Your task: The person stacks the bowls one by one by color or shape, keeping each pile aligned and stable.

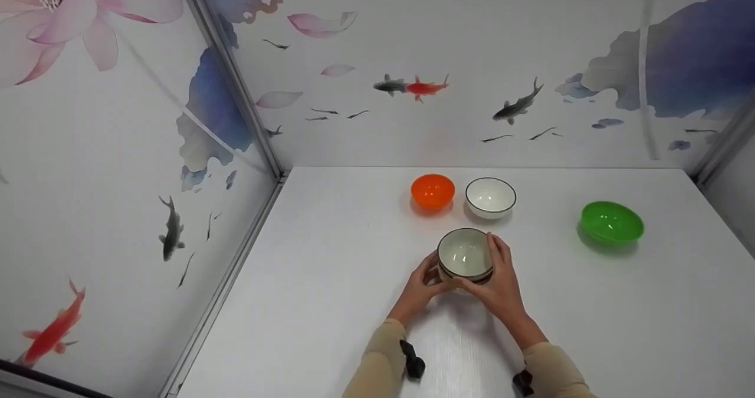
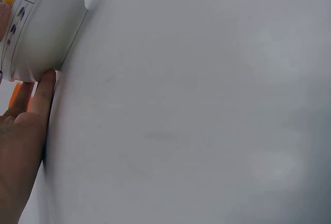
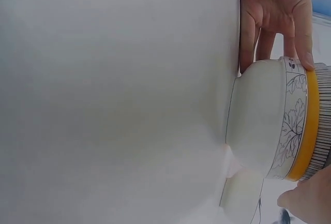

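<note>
A pale bowl [image 1: 465, 252] with a dark rim sits nested in another bowl, both close over the table in front of me. In the right wrist view the lower bowl [image 3: 258, 113] is smooth and white, with a drawn leaf band; yellow and striped bands show above it. My left hand [image 1: 420, 289] grips the stack from the left, its thumb on the yellow band and its fingers low on the side. From the right, my right hand [image 1: 500, 283] holds the upper bowl, thumb in front and fingers at the rim. The palm side of the right hand is mostly hidden.
Behind the stack stand an orange bowl [image 1: 433, 191] and a white bowl [image 1: 490, 197] with a dark rim. A green bowl [image 1: 611, 222] is off to the right. Printed panels [image 1: 436, 132] bound the white table [image 1: 330, 268] at the back and left.
</note>
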Demonstrator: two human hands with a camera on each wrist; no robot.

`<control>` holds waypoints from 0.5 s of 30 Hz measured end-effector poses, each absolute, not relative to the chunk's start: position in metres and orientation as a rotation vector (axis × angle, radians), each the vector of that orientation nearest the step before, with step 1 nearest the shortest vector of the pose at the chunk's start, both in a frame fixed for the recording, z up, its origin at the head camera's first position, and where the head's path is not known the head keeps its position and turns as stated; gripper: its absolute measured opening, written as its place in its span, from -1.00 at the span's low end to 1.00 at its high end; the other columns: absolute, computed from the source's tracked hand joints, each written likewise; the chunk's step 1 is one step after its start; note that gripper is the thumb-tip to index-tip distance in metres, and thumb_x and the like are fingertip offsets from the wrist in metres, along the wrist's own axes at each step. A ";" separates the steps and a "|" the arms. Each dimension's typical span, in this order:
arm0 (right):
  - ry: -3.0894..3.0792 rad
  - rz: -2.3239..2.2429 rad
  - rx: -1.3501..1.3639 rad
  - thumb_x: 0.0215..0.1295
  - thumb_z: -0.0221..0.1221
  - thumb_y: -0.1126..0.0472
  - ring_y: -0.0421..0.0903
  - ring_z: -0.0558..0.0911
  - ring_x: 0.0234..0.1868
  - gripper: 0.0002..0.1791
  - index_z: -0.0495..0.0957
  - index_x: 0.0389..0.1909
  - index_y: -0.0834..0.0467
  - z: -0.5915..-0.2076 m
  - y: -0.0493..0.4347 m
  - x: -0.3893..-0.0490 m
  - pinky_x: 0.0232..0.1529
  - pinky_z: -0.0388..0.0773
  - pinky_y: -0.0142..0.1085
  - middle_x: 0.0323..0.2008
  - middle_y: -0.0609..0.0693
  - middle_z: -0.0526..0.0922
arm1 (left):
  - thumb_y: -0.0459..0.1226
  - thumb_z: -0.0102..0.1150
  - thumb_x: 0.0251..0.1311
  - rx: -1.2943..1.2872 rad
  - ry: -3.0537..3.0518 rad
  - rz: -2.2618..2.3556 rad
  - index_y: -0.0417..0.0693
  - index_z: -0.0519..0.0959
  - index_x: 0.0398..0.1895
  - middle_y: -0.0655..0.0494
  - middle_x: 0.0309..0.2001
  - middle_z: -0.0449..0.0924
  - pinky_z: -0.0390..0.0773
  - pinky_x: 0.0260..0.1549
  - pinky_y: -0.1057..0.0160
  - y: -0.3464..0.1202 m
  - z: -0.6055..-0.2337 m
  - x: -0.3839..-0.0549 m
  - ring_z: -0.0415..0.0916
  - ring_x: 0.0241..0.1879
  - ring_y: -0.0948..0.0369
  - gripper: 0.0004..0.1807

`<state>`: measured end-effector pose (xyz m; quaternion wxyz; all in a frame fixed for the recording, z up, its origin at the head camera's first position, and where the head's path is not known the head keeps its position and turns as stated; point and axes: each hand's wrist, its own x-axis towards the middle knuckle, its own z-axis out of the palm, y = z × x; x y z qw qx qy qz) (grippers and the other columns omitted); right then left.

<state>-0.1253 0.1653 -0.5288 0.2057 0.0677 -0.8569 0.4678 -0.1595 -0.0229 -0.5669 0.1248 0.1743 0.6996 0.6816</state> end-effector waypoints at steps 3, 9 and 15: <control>-2.404 1.304 0.191 -0.14 0.60 0.04 0.25 0.24 0.45 0.28 0.03 0.53 0.32 -0.527 0.166 -0.125 0.39 0.26 0.23 0.48 0.27 0.11 | -0.23 0.29 0.29 0.511 2.054 1.961 0.04 0.09 0.58 -0.07 0.49 0.26 0.44 0.35 0.17 -0.023 -0.563 -0.159 0.34 0.41 0.01 -0.15; -2.422 1.302 0.186 -0.12 0.58 -0.01 0.24 0.25 0.45 0.29 0.01 0.54 0.30 -0.526 0.165 -0.123 0.40 0.27 0.22 0.50 0.24 0.11 | -0.18 0.37 0.21 0.525 2.162 1.818 0.01 -0.12 0.62 -0.04 0.58 0.03 0.20 0.50 0.00 -0.020 -0.554 -0.153 0.06 0.55 0.01 0.06; -2.406 1.270 0.174 -0.08 0.56 0.01 0.26 0.24 0.45 0.24 0.04 0.53 0.33 -0.528 0.164 -0.122 0.39 0.27 0.23 0.49 0.29 0.12 | -0.05 0.48 0.05 0.533 2.353 1.722 -0.01 -0.29 0.62 -0.04 0.63 -0.19 0.06 0.54 -0.09 -0.005 -0.539 -0.149 -0.13 0.60 0.01 0.29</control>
